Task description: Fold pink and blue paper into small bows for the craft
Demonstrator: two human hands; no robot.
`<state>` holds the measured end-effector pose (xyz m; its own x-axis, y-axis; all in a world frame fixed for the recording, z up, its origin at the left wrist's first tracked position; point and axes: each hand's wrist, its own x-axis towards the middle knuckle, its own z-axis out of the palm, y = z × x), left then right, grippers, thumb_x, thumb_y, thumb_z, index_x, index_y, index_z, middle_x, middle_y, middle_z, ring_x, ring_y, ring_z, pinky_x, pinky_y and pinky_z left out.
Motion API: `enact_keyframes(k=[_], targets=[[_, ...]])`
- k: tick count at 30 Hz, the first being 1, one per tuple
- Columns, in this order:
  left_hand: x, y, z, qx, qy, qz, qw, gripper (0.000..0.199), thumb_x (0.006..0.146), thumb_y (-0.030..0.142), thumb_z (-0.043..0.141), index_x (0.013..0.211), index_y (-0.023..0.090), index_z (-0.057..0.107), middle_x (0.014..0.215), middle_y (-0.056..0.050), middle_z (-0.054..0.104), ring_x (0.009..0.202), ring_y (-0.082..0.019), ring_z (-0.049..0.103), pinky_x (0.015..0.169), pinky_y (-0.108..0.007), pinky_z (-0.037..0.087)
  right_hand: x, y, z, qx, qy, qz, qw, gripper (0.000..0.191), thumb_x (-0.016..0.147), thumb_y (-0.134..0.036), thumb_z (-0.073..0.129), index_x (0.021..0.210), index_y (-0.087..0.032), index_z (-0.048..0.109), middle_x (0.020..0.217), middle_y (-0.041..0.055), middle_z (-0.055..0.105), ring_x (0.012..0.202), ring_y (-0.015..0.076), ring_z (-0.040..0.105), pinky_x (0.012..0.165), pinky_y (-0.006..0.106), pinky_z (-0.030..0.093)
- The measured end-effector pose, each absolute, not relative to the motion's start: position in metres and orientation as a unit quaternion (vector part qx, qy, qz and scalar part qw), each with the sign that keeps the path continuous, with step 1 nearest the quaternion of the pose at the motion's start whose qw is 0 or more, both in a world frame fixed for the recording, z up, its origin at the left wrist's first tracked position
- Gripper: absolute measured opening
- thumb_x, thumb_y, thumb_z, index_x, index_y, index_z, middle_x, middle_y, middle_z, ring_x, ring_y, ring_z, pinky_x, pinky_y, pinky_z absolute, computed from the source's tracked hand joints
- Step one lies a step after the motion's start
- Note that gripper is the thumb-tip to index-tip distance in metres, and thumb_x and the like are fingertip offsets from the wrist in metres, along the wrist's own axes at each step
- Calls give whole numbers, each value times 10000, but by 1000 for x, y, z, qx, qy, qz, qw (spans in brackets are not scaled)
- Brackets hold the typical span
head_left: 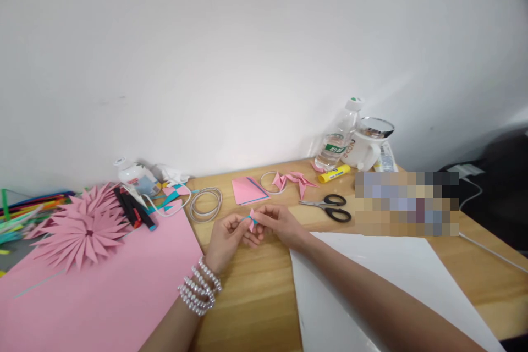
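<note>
A small folded paper piece (252, 221), pink with some blue, is held between both hands above the wooden table (243, 297). My left hand (229, 235), with pearl bracelets at the wrist, pinches it from the left. From the right, my right hand (280, 223) grips it with thumb and fingertips. Behind the hands lie a stack of pink paper (248, 190) with a blue edge and folded pink paper shapes (302, 180). Black-handled scissors (336, 210) rest to the right of my right hand.
Pink sheet (157, 280) and spiky paper flowers (88, 234) at left, with markers (132, 206) and a white bottle (138, 177). Coiled cord (205, 204) near the middle. Yellow glue stick (335, 174), water bottle (337, 137) and white mug (363, 148) at back right. White sheet (396, 280) lies under my right forearm.
</note>
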<state>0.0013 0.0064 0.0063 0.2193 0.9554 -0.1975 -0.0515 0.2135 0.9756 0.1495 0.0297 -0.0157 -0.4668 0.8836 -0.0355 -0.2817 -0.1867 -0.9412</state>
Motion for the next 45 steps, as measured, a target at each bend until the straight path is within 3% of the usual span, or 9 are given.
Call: enact_keyframes(k=[9, 17, 22, 27, 37, 45], targets=[[3, 7, 5, 446, 439, 410, 664, 329, 751, 423, 530, 668, 105, 543, 596, -81, 658, 495, -145, 617, 487, -254, 500, 146, 28, -16, -351, -524, 642, 435, 307, 719, -428, 584, 638, -137, 530, 535, -20, 554, 426, 70, 488, 451, 211, 398], [1, 6, 2, 537, 520, 396, 534, 273, 700, 350, 601, 588, 133, 477, 435, 18, 552, 327, -55, 445, 332, -159, 327, 143, 27, -19, -321, -542, 657, 415, 290, 732, -425, 570, 660, -152, 501, 555, -23, 563, 490, 94, 542, 509, 232, 437], [3, 5, 7, 556, 467, 387, 569, 240, 706, 348, 595, 658, 135, 496, 591, -27, 623, 498, -104, 566, 474, -215, 442, 143, 26, -19, -315, -526, 655, 441, 287, 723, -431, 581, 691, -161, 488, 529, -43, 527, 460, 83, 511, 475, 219, 423], [3, 3, 3, 590, 488, 364, 531, 254, 759, 366, 516, 638, 144, 488, 501, 6, 560, 398, -90, 503, 413, -210, 404, 145, 26, -18, -322, -536, 645, 440, 294, 728, -437, 572, 678, -160, 488, 555, -33, 532, 477, 78, 502, 492, 217, 428], [1, 0, 0, 664, 482, 348, 453, 238, 803, 309, 455, 612, 170, 472, 470, 29, 528, 402, -85, 473, 438, -202, 384, 150, 26, -25, -262, -487, 709, 437, 283, 704, -380, 627, 662, -154, 462, 520, -75, 418, 373, 17, 325, 345, 147, 311], [7, -1, 8, 629, 492, 354, 487, 276, 779, 402, 483, 652, 157, 486, 480, 12, 565, 402, -98, 511, 419, -205, 399, 154, 33, -23, -284, -515, 687, 426, 272, 693, -385, 635, 662, -148, 506, 475, -68, 467, 395, 42, 412, 409, 174, 375]])
